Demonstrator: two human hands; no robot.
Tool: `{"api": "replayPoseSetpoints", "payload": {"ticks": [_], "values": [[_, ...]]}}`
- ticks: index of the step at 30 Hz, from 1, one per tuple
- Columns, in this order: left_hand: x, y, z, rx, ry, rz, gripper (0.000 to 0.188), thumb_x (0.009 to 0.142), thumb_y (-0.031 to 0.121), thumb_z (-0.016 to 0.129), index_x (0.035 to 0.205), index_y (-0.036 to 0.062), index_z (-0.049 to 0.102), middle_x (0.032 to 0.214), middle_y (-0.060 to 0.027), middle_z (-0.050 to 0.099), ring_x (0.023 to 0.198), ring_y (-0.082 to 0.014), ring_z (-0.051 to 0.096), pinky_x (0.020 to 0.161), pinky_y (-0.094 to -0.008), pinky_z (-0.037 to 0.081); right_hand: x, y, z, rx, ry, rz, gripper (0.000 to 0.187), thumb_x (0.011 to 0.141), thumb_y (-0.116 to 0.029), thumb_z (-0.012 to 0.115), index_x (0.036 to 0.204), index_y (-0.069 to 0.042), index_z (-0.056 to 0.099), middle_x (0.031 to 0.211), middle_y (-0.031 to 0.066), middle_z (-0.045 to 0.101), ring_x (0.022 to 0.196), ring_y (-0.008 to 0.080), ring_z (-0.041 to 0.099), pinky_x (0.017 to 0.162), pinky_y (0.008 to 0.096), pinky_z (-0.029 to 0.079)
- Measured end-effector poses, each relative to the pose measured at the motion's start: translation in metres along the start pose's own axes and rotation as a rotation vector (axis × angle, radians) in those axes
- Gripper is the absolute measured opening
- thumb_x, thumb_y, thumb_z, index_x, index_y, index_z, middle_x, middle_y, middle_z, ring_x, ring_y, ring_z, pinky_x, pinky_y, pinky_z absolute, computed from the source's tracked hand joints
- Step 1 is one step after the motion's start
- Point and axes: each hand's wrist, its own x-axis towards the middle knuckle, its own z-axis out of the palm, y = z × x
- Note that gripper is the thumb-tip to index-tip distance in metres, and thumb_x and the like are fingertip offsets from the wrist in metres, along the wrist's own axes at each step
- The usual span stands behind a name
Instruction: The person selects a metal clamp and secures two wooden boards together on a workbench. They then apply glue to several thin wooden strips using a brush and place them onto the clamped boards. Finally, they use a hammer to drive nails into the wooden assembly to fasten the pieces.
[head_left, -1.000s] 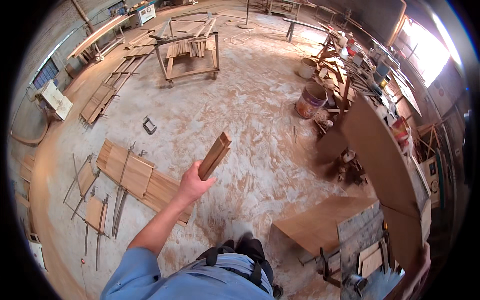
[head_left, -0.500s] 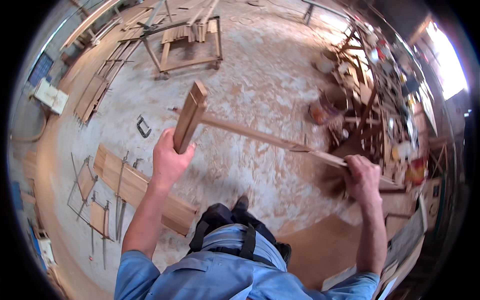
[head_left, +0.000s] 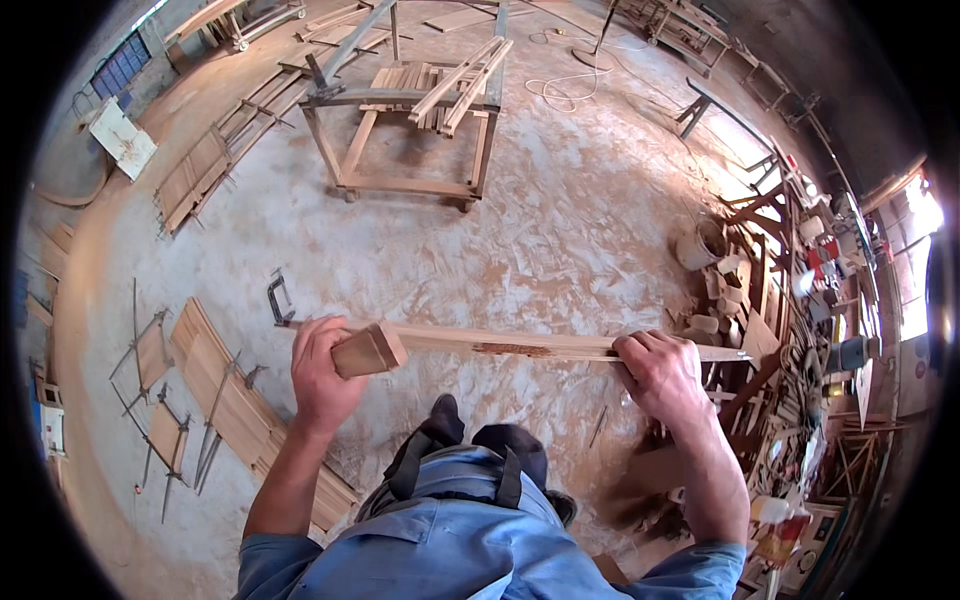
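A long wooden strip (head_left: 450,338) lies crosswise in front of me, held off the floor between my hands. Its middle carries a rough brown patch. My right hand (head_left: 658,372) is closed over the strip, short of its right end. At the other end my left hand (head_left: 328,370) is wrapped round a short wooden block (head_left: 370,350), seen nearly end-on, where the strip meets it. Whether block and strip are joined cannot be told, as my left fingers cover that spot.
A black C-clamp (head_left: 279,297) lies on the floor beyond my left hand. Glued wooden panels (head_left: 240,400) with bar clamps lie at left. Ahead stands a wheeled wooden frame (head_left: 405,187) bearing strips. A bucket (head_left: 702,243) and piled scrap wood (head_left: 765,290) crowd the right.
The block in my left hand has tipped from upright to nearly end-on. The strip has swung from slanting to almost level across my view. My view has turned and shifted.
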Motion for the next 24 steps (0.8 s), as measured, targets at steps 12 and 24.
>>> {"api": "replayPoseSetpoints", "payload": {"ticks": [12, 24], "values": [[0.184, -0.025, 0.157, 0.252, -0.078, -0.118, 0.040, 0.062, -0.002, 0.071, 0.097, 0.0037, 0.053, 0.096, -0.0150, 0.064, 0.090, -0.0369, 0.062, 0.079, -0.0435, 0.049, 0.249, 0.262, 0.027, 0.073, 0.027, -0.307, 0.012, 0.080, -0.017, 0.065, 0.081, -0.009, 0.056, 0.070, 0.0036, 0.057, 0.069, 0.0218, 0.062, 0.055, 0.0346, 0.050], [0.373, -0.008, 0.211, 0.595, 0.091, -0.313, 0.034, 0.062, -0.001, 0.066, 0.093, 0.0043, 0.055, 0.088, -0.0135, 0.062, 0.079, -0.0351, 0.061, 0.068, -0.0417, 0.048, 0.579, 0.413, 0.001, 0.237, 0.068, -0.770, 0.019, 0.077, -0.014, 0.069, 0.076, -0.006, 0.051, 0.066, 0.0090, 0.056, 0.067, 0.0282, 0.062, 0.056, 0.0412, 0.049]]}}
